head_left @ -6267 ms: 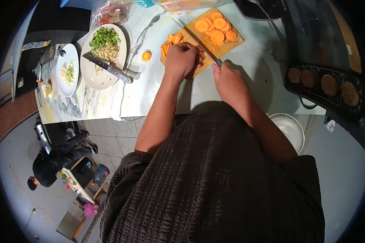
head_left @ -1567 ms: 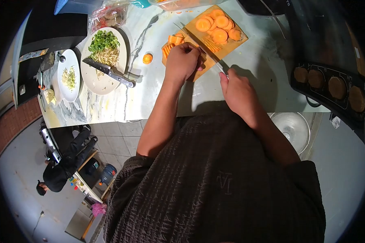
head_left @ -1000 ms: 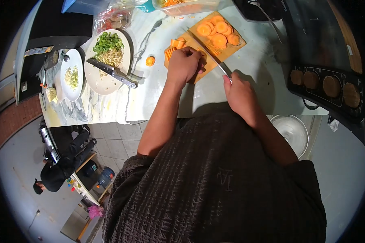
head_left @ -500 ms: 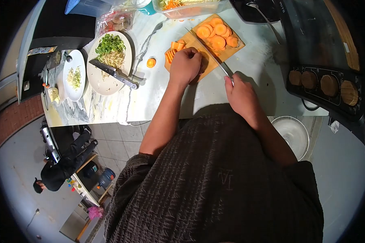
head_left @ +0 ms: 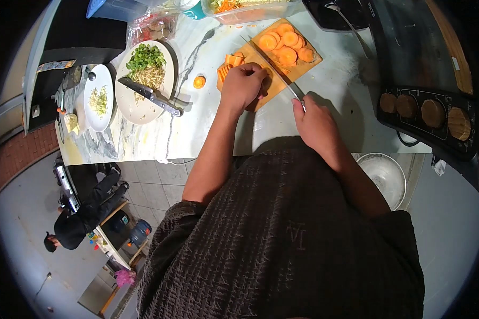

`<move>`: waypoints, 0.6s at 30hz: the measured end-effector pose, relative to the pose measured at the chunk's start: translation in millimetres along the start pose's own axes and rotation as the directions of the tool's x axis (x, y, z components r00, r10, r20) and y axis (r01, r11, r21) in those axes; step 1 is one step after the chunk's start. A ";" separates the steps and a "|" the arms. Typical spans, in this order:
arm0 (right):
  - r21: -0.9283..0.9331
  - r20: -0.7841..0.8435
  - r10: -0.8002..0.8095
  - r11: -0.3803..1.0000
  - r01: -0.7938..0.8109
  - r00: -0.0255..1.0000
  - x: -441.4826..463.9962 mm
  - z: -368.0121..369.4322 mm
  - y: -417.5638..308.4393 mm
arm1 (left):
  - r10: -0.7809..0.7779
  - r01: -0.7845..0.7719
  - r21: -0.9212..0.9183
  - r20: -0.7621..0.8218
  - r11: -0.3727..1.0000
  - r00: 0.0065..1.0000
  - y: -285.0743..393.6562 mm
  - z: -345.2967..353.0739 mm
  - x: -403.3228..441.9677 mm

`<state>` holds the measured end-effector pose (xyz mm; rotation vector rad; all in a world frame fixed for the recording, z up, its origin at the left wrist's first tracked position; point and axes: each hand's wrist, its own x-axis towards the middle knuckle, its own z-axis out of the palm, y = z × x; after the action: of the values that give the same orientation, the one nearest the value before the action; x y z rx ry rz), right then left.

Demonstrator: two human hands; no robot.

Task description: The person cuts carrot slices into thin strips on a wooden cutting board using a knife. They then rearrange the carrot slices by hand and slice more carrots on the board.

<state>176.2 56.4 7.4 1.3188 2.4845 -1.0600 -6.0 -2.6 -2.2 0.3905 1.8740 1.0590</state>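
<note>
A wooden cutting board (head_left: pixel 304 70) lies tilted on the counter, with round carrot slices (head_left: pixel 286 55) at its far right end. Cut carrot strips (head_left: pixel 226 67) are gathered at the board's left side. My left hand (head_left: pixel 244 85) is closed with curled fingers over a piece of carrot on the board, which its fingers mostly hide. In my right hand (head_left: pixel 315 119) is the handle of a long knife (head_left: pixel 274 66); its blade runs diagonally across the board between the round slices and my left hand. A carrot end (head_left: pixel 199 82) sits on the counter left of the board.
Left stands a plate (head_left: pixel 138 112) with chopped greens, sprouts and a second knife (head_left: pixel 150 97), beside an oval plate (head_left: pixel 94 123). A plastic container (head_left: pixel 250 16) of shredded vegetables is behind the board. A black stove (head_left: pixel 428 119) borders the right. Far left, another person (head_left: pixel 74 228) is by a table.
My right hand and the knife have shifted very slightly left. My left hand stays over the carrot, nearly unmoved.
</note>
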 end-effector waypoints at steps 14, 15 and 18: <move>0.055 0.024 -0.011 0.998 0.010 1.000 -1.3 1.8 -5.4 | -0.027 0.026 -0.021 -0.042 0.999 0.999 -3.1 -0.1 1.2; 0.055 0.025 -0.011 0.998 0.009 1.000 -1.1 1.8 -5.4 | -0.027 0.027 -0.021 -0.043 0.999 0.999 -2.2 0.2 1.1; 0.048 0.022 -0.011 0.999 0.010 1.000 -1.0 1.4 -5.5 | -0.039 0.040 0.018 -0.055 0.999 0.998 -1.7 0.4 1.7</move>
<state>172.3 52.8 9.6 1.3014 2.4671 -1.1376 -6.3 -2.2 -4.6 0.3366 1.9339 1.0352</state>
